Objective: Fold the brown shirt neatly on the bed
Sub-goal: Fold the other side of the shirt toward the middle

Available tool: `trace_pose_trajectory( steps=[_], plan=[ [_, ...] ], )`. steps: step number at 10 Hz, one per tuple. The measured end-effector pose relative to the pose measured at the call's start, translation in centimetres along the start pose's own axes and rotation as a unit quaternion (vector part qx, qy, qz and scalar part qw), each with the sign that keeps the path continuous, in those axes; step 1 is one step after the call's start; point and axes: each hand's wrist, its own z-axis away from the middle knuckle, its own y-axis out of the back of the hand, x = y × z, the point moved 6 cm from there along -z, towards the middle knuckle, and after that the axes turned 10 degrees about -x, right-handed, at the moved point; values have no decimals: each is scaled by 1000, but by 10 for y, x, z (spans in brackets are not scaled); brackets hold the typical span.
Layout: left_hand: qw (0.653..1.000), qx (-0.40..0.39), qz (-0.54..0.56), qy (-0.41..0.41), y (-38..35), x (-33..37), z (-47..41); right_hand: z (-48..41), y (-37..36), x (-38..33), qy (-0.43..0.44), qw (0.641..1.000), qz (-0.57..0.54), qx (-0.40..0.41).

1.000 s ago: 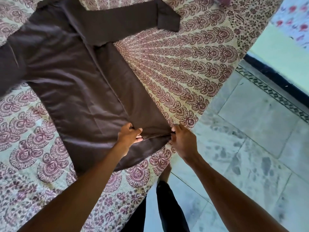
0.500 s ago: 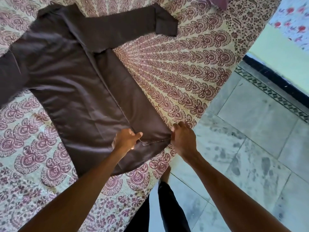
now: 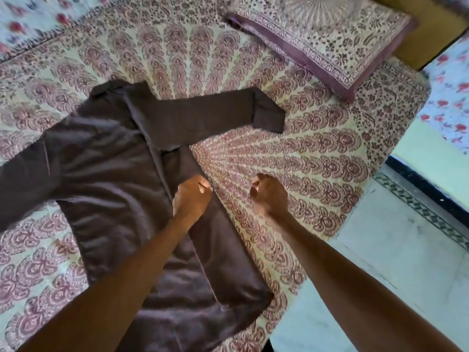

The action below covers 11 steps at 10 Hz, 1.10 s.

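**Item:** brown shirt (image 3: 106, 179), spread flat on the bed (image 3: 317, 161), filling the left and centre of the frame. Collar toward the upper left, hem at the bottom centre.

**Done:** one long side panel (image 3: 218, 240) is turned inward over the body, giving a straight edge from mid-frame down to the hem. The sleeve (image 3: 203, 115) on that side lies crosswise, reaching toward the upper right. Its cuff (image 3: 269, 116) is bent at an angle.

**Left to do, by judgement:** that sleeve still needs laying back along the panel. The other sleeve (image 3: 20, 184) runs unfolded off the left edge, and its side is not yet turned in. The lengthwise fold up from the hem has not begun. Roughly a quarter complete.

**Hands:** left hand (image 3: 193, 196) is over the folded panel with fingers curled; whether it pinches cloth cannot be told. Right hand (image 3: 270, 195) is clenched and holds nothing, above bare sheet just beside the fold.

**Also present:** pillow (image 3: 330, 39) at upper right, tiled floor (image 3: 393, 250) at right.
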Motion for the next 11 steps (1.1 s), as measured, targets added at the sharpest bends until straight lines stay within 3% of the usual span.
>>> trace_pose_trajectory(
  steps=[2,3,4,5,6,7,8,9,10,11],
  plan=[
    [998,37,-41,-2,2,31,-87,-117,36,6,4,999,-6,53],
    [988,31,101,109,-11,24,-134,-167,48,9,27,996,-11,88],
    [899,48,369,231,-34,18,-162,-217,53,10,-11,995,50,88],
    [858,113,436,247,-45,-5,-190,-245,55,6,-50,992,64,97],
    [824,130,496,242,-49,-14,-214,-258,58,6,-51,987,87,128],
    [780,206,530,260,-33,-17,-208,-257,62,13,-48,987,32,151],
    [842,107,474,233,-17,-30,-206,-232,72,10,-34,977,-48,207],
    [809,206,516,193,12,-30,-189,-188,78,-6,9,967,-195,165],
    [745,292,573,177,58,-12,-151,-136,81,-28,-12,915,-395,82],
    [712,290,617,169,105,-20,-126,-77,80,-62,-64,808,-586,-27]
  ],
)
